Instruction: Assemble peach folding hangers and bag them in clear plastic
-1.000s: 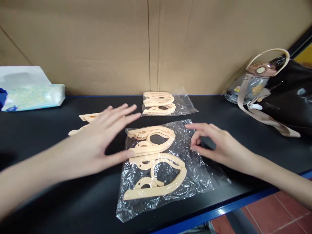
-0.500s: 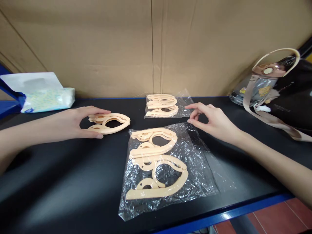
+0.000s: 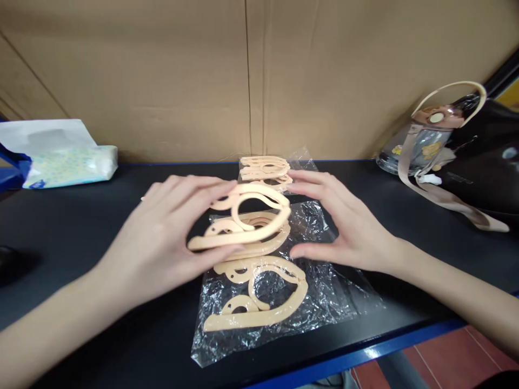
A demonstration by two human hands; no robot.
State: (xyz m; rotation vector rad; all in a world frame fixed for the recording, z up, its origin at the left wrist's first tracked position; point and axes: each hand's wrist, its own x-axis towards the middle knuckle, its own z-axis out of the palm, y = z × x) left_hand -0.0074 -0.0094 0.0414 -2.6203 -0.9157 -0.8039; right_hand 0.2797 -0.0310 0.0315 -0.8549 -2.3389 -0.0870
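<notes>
My left hand (image 3: 170, 232) grips a beige folding clothes hanger (image 3: 259, 233), folded up, between thumb and fingers. It is held above a clear plastic bag (image 3: 324, 297) lying on the black table. Inside that bag are more folded beige hangers (image 3: 259, 320), partly covered by the raised one. On the other side, my right hand (image 3: 344, 224) is open, its fingers and thumb spread around the hanger's pointed right end without visibly touching it. Behind the hands lies a second, smaller-looking clear bag (image 3: 304, 159) of folded hangers (image 3: 263, 162), partly hidden by the right fingertips.
A white pack of tissues (image 3: 68, 165) is at the back left. To the right stand a clear water bottle (image 3: 433, 138) with a strap (image 3: 446, 200) and a black bag (image 3: 486, 167). Cardboard (image 3: 162, 81) forms the back wall. The table's blue front edge (image 3: 365, 351) runs below.
My left hand has lifted the folded hanger off the table and carried it right, over the front bag. My right hand has moved left toward it and spread its fingers.
</notes>
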